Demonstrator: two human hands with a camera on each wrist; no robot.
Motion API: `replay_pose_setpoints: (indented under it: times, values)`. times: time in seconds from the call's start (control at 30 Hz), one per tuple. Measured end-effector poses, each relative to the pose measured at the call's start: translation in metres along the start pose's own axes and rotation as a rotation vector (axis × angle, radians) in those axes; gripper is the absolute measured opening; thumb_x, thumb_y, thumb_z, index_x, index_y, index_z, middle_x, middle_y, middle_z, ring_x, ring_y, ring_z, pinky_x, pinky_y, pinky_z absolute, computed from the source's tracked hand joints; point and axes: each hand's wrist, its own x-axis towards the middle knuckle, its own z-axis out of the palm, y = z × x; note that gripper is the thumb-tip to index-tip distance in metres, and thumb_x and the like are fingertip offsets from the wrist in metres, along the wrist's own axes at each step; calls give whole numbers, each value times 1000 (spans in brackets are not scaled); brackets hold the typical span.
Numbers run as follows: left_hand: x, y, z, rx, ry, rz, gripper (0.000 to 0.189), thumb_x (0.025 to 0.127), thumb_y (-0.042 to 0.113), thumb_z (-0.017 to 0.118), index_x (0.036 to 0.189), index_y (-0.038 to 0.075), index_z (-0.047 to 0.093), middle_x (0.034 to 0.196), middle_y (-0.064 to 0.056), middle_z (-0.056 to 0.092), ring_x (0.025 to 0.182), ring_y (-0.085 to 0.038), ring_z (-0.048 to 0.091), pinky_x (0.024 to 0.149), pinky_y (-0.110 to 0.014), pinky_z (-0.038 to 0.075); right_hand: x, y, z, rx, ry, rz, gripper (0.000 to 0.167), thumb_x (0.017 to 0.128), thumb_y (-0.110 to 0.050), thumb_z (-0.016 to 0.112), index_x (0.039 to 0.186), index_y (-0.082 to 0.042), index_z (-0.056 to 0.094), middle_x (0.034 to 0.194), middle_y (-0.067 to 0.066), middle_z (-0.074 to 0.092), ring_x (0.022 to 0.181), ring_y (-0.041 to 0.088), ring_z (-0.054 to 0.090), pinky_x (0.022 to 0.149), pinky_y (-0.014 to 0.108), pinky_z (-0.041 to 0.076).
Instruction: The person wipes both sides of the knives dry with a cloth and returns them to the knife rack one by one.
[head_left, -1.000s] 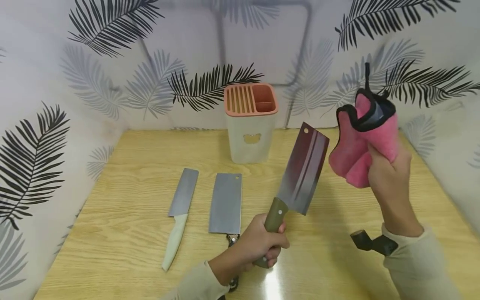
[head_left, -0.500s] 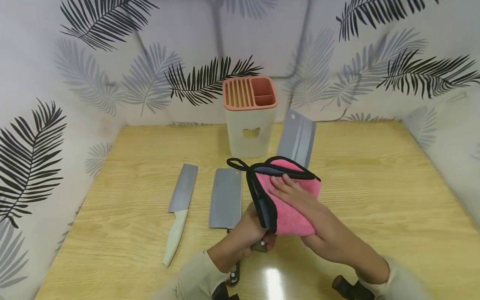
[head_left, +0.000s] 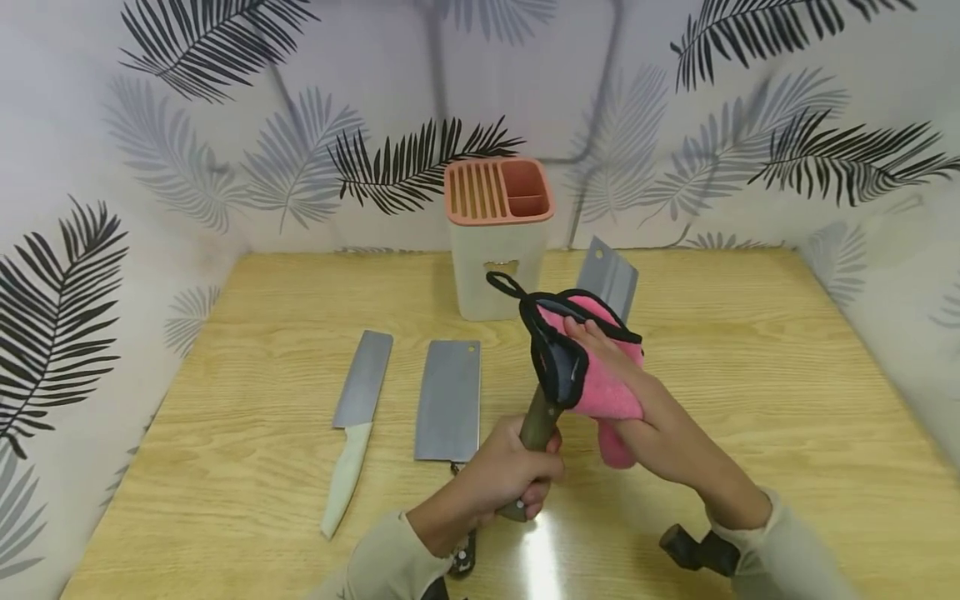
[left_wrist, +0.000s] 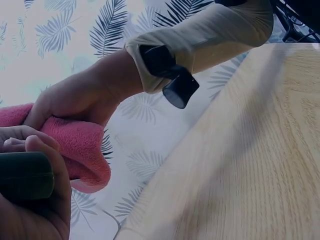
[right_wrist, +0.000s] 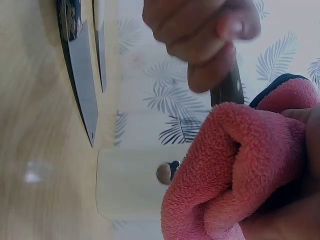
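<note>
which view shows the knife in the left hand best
The head view: the knife shows its blade end and part of its handle, with the cloth between. The left wrist view shows only the handle's end in the left hand; the right wrist view, a short piece of handle.

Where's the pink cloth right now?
Head view, just right of centre: the pink cloth, held in the right grip, covers part of the blade of the olive-handled cleaver, front-right of the slotted holder.
</note>
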Motion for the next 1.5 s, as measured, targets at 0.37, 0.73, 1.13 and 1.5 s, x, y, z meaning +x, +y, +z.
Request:
replay_pose_setpoints:
  times: [0.37, 0.73, 1.13, 1.5]
  values:
    - [-10, 1, -1, 58, -23, -51, 19, 78, -6, 56, 80, 10, 45, 45, 6, 38, 34, -4, 38, 36, -20, 37, 25, 14, -26, -6, 104, 134, 59, 101, -2, 43, 157, -18, 30, 164, 6, 29, 154, 17, 21, 115, 10, 21]
    - [-8, -4, -9, -52, -85, -126, 22, 77, -8, 54, 79, 12, 45, 48, 9, 35, 36, 0, 35, 36, -16, 37, 49, 36, -55, 125, 660, 326, 19, 99, -12, 55, 85, -19, 65, 68, -16, 55, 63, -1, 53, 68, 17, 42]
    - [-6, 6, -14, -52, -23, -59, 20, 80, -4, 55, 80, 12, 43, 49, 8, 35, 37, 0, 34, 37, -18, 37, 14, -25, -11, 83, 588, -193, 30, 78, 17, 44, 100, 13, 63, 84, -4, 71, 60, -3, 64, 58, 14, 52]
    - [-4, 11, -14, 40, 8, -17, 19, 80, -8, 54, 80, 9, 44, 45, 7, 35, 35, -5, 36, 38, -22, 36, -8, -14, 46, -91, 228, -50, 80, 72, 15, 42, 148, -7, 46, 155, 5, 47, 149, 10, 36, 124, 22, 23]
